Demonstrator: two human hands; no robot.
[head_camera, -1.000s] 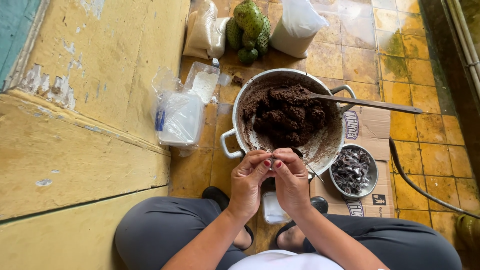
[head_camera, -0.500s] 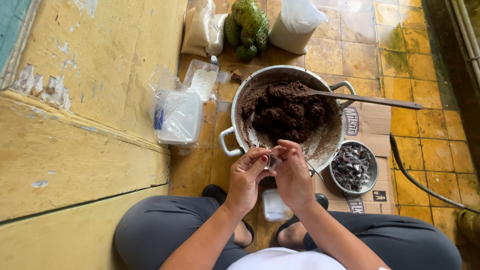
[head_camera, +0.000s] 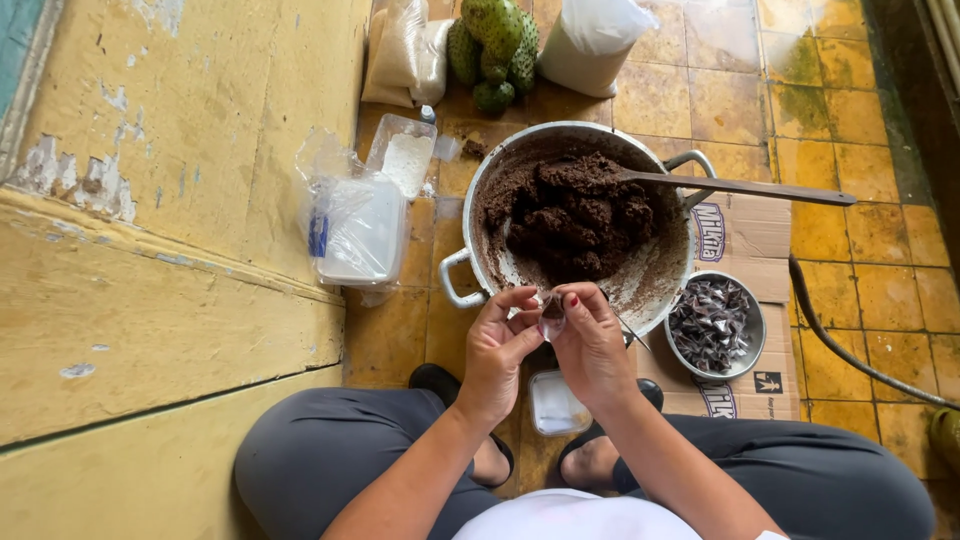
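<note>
Both hands, left (head_camera: 497, 352) and right (head_camera: 592, 345), fingertips pinched together on small wrapped sweet (head_camera: 552, 314).

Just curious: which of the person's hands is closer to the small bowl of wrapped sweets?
Right. The right hand is just left of the small bowl; the left hand lies farther away, beyond it.

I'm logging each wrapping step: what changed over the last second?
Little: both hands, left hand and right hand, keep pinching the small wrapped piece, fingers shifting slightly as they work the wrapper. The pot, spoon and bowl of wrapped pieces stayed put.
</note>
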